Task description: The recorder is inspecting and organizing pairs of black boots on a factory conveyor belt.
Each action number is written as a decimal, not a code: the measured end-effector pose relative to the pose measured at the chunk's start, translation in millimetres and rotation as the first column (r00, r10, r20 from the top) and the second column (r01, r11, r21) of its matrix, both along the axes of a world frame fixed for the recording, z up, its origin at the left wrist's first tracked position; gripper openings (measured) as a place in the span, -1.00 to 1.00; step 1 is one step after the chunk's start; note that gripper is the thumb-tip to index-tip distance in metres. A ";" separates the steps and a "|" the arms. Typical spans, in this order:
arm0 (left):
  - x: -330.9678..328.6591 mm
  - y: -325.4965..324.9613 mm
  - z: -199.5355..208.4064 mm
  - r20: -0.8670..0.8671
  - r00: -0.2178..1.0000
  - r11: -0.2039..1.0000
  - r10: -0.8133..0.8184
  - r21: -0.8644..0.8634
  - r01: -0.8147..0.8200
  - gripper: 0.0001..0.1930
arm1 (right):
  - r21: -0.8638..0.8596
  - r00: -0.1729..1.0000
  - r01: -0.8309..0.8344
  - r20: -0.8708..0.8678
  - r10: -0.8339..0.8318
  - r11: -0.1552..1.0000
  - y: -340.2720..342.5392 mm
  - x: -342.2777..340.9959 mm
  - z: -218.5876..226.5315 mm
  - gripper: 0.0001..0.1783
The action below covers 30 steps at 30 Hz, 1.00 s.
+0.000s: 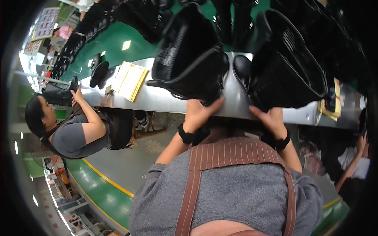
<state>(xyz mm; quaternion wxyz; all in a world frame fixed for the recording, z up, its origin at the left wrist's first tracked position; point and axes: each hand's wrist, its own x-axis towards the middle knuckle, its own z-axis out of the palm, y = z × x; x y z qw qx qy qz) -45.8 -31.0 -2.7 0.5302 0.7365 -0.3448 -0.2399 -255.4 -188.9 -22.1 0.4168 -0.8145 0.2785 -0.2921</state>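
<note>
Two tall black boots stand side by side in front of me on a narrow shiny metal bench (241,107), their wide shafts gaping toward me. My left hand (198,114) grips the lower part of the left boot (185,59), its thumb stretched along the near side. Around the base of the right boot (281,78) is my right hand (271,120), its thumb pointing inward. The boots hide most of the fingers of both hands. Dark bands circle both wrists.
Left on the bench lie a yellow-edged paper stack (130,80) and a black shoe (98,72). More yellow-edged paper (334,104) is at the right. A co-worker (80,131) handles a boot at the left; another person's arm (354,157) shows at the right. Rows of black boots (84,29) stand beyond.
</note>
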 end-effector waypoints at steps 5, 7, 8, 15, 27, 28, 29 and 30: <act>9.9 1.4 7.9 0.080 0.993 0.995 -0.091 0.059 0.086 -0.55 | 0.204 0.992 0.007 -0.122 0.018 0.979 -7.0 8.5 28.5 -0.30; 11.0 2.2 12.5 -0.152 0.986 0.997 -0.071 -0.051 0.064 -0.61 | 0.354 0.989 0.008 -0.143 0.046 0.935 -3.8 14.6 31.6 -0.41; 7.5 4.2 14.9 -0.286 0.951 0.974 -0.119 -0.219 0.055 -0.58 | 0.494 0.996 -0.046 0.093 0.000 0.868 0.0 16.8 31.4 -0.47; -8.6 15.1 29.0 -0.715 0.595 0.865 -0.367 -0.498 -0.066 -0.58 | 0.827 0.820 -0.438 0.528 -0.220 0.352 19.0 19.9 17.2 -0.61; -0.5 15.9 30.3 -0.474 0.872 0.875 -0.121 -0.465 -0.131 -0.65 | 0.538 0.932 -0.134 0.354 -0.080 0.832 -2.4 9.4 41.0 -0.68; 3.1 17.5 29.1 -0.381 0.923 0.900 -0.053 -0.419 -0.121 -0.73 | 0.515 0.953 -0.076 0.289 -0.089 0.854 -9.1 6.3 42.4 -0.65; 7.9 19.0 27.0 -0.385 0.922 0.909 -0.029 -0.394 -0.136 -0.73 | 0.478 0.966 -0.025 0.237 -0.101 0.878 -14.6 3.7 42.5 -0.62; 13.3 18.9 23.7 -0.294 0.956 0.940 -0.019 -0.332 -0.083 -0.73 | 0.482 0.967 -0.028 0.236 -0.099 0.876 -18.6 0.7 41.9 -0.62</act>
